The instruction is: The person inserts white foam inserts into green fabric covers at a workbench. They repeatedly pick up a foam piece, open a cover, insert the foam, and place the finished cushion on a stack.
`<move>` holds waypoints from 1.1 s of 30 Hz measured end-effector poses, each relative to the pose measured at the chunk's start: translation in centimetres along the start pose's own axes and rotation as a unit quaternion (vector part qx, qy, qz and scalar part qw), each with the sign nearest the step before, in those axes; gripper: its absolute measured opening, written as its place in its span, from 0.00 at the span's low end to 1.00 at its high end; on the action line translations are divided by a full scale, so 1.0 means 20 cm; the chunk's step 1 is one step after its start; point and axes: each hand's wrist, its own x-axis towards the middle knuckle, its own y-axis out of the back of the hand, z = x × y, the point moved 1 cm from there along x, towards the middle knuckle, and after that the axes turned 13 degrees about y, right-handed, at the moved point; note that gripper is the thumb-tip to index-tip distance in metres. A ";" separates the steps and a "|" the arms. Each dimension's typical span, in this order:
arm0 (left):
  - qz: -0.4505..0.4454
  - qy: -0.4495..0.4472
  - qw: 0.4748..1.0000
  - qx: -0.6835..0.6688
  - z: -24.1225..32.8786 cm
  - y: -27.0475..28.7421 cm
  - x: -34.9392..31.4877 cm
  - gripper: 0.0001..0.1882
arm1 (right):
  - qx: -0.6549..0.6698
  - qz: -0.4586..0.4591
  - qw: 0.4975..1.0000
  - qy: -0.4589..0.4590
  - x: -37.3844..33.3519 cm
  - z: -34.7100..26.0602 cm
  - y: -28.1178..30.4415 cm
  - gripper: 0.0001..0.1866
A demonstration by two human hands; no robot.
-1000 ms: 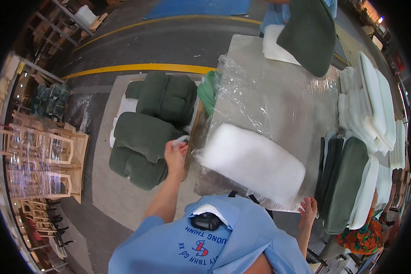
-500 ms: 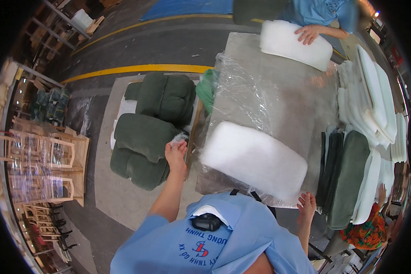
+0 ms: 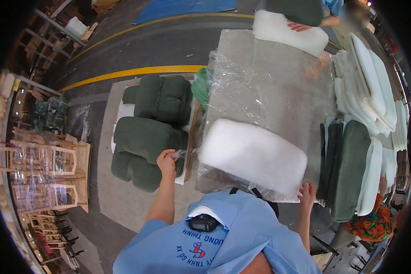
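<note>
A thick white padding sheet [image 3: 253, 155] lies slantwise on the grey table [image 3: 292, 98], close in front of me. My right hand [image 3: 307, 193] is by its near right corner, fingers loosely bent and apart, with nothing visible in them. To the left, my left hand [image 3: 166, 162] pinches a thin whitish wisp [image 3: 181, 153]; whether it is fibre or plastic film I cannot tell. This hand is in front of a stack of dark green cushions [image 3: 144, 137] on a low board. Clear plastic film [image 3: 235, 84] covers the table's left part.
Across the table a co-worker's hand [image 3: 299, 26] rests on another white pad [image 3: 287, 34], under a dark green piece [image 3: 297, 10]. White pads [image 3: 367, 86] and dark green pads [image 3: 351, 169] are stacked on the right. A green bag [image 3: 200, 87] hangs at the table's left edge.
My left hand has drawn back slightly left and toward me with the wisp. My right hand has risen a little toward the pad's corner. A dark green piece now covers part of the co-worker's pad.
</note>
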 end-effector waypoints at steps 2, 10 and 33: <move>-0.033 0.001 0.996 0.084 0.01 0.01 0.01 0.12 | -0.013 -0.012 1.000 0.000 0.08 -0.03 -0.06 0.31; -0.221 0.240 0.943 -0.068 -0.06 -0.11 -0.10 0.16 | 0.126 -0.181 0.975 -0.002 0.20 -0.20 -0.31 0.33; -0.497 0.262 0.746 -0.356 0.30 -0.62 -0.52 0.24 | 0.356 -0.285 0.885 -0.095 0.07 -0.13 -0.17 0.55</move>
